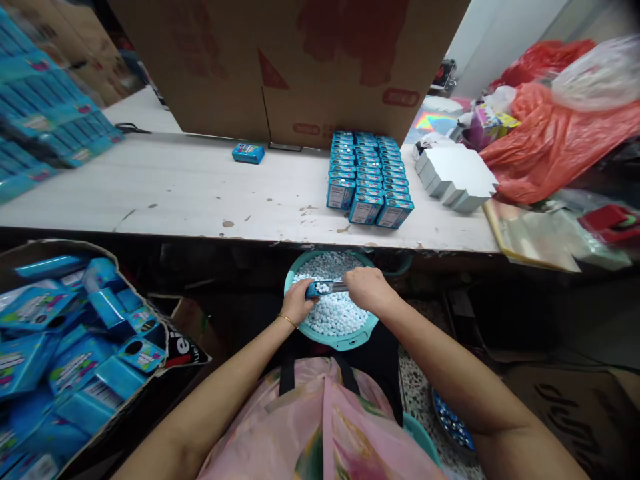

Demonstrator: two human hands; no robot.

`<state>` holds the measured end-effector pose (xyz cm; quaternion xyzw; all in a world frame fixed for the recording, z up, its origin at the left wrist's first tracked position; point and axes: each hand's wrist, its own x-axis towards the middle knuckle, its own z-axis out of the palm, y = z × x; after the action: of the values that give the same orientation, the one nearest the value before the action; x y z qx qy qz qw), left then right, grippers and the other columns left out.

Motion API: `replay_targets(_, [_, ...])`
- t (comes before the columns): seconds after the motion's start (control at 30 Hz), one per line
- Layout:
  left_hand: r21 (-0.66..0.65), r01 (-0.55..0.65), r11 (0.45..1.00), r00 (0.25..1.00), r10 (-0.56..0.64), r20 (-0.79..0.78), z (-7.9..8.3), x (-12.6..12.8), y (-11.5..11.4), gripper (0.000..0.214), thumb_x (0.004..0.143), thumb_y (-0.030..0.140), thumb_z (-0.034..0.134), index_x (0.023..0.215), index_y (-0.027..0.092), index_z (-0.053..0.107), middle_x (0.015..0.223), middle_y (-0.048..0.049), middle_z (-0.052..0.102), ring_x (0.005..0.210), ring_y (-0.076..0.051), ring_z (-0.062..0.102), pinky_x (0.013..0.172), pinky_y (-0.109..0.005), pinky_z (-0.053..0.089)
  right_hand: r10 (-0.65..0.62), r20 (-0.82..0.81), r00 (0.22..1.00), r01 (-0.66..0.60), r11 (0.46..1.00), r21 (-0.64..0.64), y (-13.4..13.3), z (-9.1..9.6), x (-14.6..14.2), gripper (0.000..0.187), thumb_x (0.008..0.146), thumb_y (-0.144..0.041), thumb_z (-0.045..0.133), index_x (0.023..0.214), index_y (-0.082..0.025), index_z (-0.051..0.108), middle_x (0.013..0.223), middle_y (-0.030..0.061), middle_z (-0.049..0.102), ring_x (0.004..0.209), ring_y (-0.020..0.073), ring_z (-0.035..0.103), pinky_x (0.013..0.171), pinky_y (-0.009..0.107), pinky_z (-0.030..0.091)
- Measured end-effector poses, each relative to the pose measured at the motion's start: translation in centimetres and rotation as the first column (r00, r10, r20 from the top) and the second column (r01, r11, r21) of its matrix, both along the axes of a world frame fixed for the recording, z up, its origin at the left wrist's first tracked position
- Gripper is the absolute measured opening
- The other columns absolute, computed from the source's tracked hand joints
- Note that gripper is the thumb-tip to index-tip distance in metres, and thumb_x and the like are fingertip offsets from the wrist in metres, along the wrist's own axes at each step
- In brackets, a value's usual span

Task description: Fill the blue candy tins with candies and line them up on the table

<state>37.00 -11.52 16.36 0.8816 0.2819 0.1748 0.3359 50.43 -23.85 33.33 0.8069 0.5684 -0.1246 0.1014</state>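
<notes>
A teal plastic basin (349,341) full of small white and pale blue pellets (340,317) sits in my lap, below the table edge. Over its left half, my left hand (299,301) grips a small blue box (313,290), whose end points toward the right. My right hand (369,287) is closed around a metal scoop (337,287) that carries a few pellets. The scoop's tip meets the box's end above the pellets; how far it reaches inside I cannot tell.
Rows of blue boxes (367,177) stand on the white table (190,193), with one box (248,153) apart. Behind is a large carton (300,67). White cartons (455,175) and red bags (540,147) lie right. A sack (180,347) of blue boxes stands left.
</notes>
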Motion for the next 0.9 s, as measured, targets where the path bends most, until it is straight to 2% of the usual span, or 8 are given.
replay_targets(0.1, [-0.045, -0.02, 0.999, 0.999, 0.021, 0.025, 0.1, -0.2, 0.2, 0.042, 0.063, 0.025, 0.063, 0.104, 0.02, 0.054, 0.1, -0.0042, 0.059, 0.093, -0.021, 0.053, 0.085, -0.034, 0.041, -0.018, -0.005, 1.0, 0.018, 1.0, 0.024, -1.2, -0.1, 0.8, 0.028, 0.078, -0.011, 0.037, 0.091, -0.017, 0.061, 0.089, 0.0103, 0.064, 0.083, 0.0203, 0.06, 0.069, 0.028, 0.041])
replay_targets(0.2, [-0.151, -0.042, 0.988, 0.996, 0.054, 0.074, 0.1, -0.9, 0.7, 0.042, 0.064, 0.029, 0.064, 0.104, 0.021, 0.054, 0.095, -0.0022, 0.06, 0.089, -0.019, 0.055, 0.082, -0.033, 0.042, -0.106, -0.021, 0.994, 0.107, 0.994, 0.024, -3.7, -2.4, 2.9, 0.03, 0.079, -0.01, 0.036, 0.094, -0.022, 0.059, 0.094, 0.0068, 0.063, 0.086, 0.019, 0.059, 0.07, 0.027, 0.041])
replay_targets(0.33, [-0.297, -0.075, 0.952, 0.975, 0.133, 0.18, 0.4, -2.4, 1.5, 0.044, 0.063, 0.034, 0.065, 0.102, 0.017, 0.053, 0.091, -0.0022, 0.061, 0.083, -0.018, 0.057, 0.078, -0.03, 0.044, -0.262, -0.057, 0.963, 0.26, 0.965, -0.044, -5.6, -8.5, 3.9, 0.032, 0.082, -0.01, 0.033, 0.098, -0.021, 0.058, 0.094, 0.0084, 0.063, 0.087, 0.0198, 0.059, 0.072, 0.029, 0.04])
replay_targets(0.43, [-0.347, -0.136, 0.928, 0.955, 0.216, 0.202, 1.0, -3.4, 1.8, 0.043, 0.063, 0.037, 0.066, 0.099, 0.017, 0.054, 0.087, -0.0015, 0.061, 0.08, -0.017, 0.057, 0.077, -0.029, 0.045, -0.294, -0.103, 0.95, 0.288, 0.955, -0.065, -4.0, -13.5, 2.1, 0.031, 0.084, -0.012, 0.034, 0.102, -0.02, 0.058, 0.094, 0.0088, 0.063, 0.088, 0.0186, 0.059, 0.072, 0.026, 0.04])
replay_targets(0.5, [-0.358, -0.168, 0.918, 0.947, 0.251, 0.2, 1.3, -4.0, 1.9, 0.043, 0.062, 0.038, 0.067, 0.097, 0.017, 0.055, 0.085, -0.0011, 0.061, 0.078, -0.016, 0.057, 0.075, -0.029, 0.045, -0.32, -0.196, 0.927, 0.326, 0.945, 0.001, -2.1, -16.3, 0.7, 0.031, 0.084, -0.014, 0.036, 0.105, -0.021, 0.058, 0.094, 0.0078, 0.064, 0.09, 0.0181, 0.058, 0.073, 0.025, 0.04])
replay_targets(0.6, [-0.366, -0.194, 0.91, 0.94, 0.28, 0.197, 1.6, -4.7, 2.2, 0.043, 0.06, 0.039, 0.068, 0.094, 0.017, 0.055, 0.084, -0.0014, 0.062, 0.078, -0.016, 0.057, 0.075, -0.03, 0.046, -0.35, -0.444, 0.825, 0.456, 0.876, 0.158, -0.2, -19.0, -0.2, 0.03, 0.085, -0.02, 0.038, 0.104, -0.021, 0.061, 0.096, 0.0073, 0.064, 0.093, 0.0193, 0.057, 0.077, 0.025, 0.039])
replay_targets(0.77, [-0.38, -0.247, 0.891, 0.92, 0.339, 0.197, 1.5, -5.1, 2.8, 0.044, 0.059, 0.038, 0.069, 0.094, 0.016, 0.054, 0.084, -0.0016, 0.062, 0.077, -0.017, 0.057, 0.074, -0.031, 0.046, -0.319, -0.597, 0.736, 0.521, 0.83, 0.198, -1.1, -20.3, 1.5, 0.028, 0.082, -0.024, 0.041, 0.097, -0.021, 0.064, 0.09, 0.0026, 0.066, 0.083, 0.0149, 0.059, 0.072, 0.023, 0.042])
replay_targets(0.9, [-0.362, -0.236, 0.902, 0.925, 0.323, 0.202, 1.3, -4.3, 2.8, 0.044, 0.06, 0.037, 0.069, 0.096, 0.016, 0.054, 0.084, -0.0018, 0.061, 0.077, -0.017, 0.057, 0.074, -0.03, 0.046, -0.272, -0.654, 0.706, 0.527, 0.819, 0.227, -3.0, -17.9, 3.1, 0.029, 0.082, -0.027, 0.041, 0.097, -0.019, 0.064, 0.081, 0.0014, 0.066, 0.071, 0.0127, 0.059, 0.067, 0.022, 0.043])
